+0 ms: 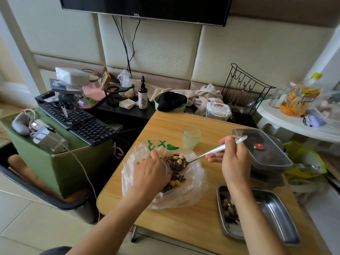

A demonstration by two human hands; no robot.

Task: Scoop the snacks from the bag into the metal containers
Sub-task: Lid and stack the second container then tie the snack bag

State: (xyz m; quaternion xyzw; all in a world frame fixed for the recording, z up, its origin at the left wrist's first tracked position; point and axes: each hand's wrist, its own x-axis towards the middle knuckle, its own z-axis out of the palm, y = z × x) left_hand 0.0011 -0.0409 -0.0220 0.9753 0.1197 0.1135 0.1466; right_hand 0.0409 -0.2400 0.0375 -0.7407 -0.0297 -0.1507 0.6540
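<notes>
glossy metal spoon (211, 153), wood-grain table (184, 223)

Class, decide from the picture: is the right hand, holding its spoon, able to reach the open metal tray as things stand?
Probably yes. The right hand holds the spoon over the bag. The metal tray lies uncovered just nearer the person, with nothing standing between them.

"TCL" on the television (145, 6).
</notes>
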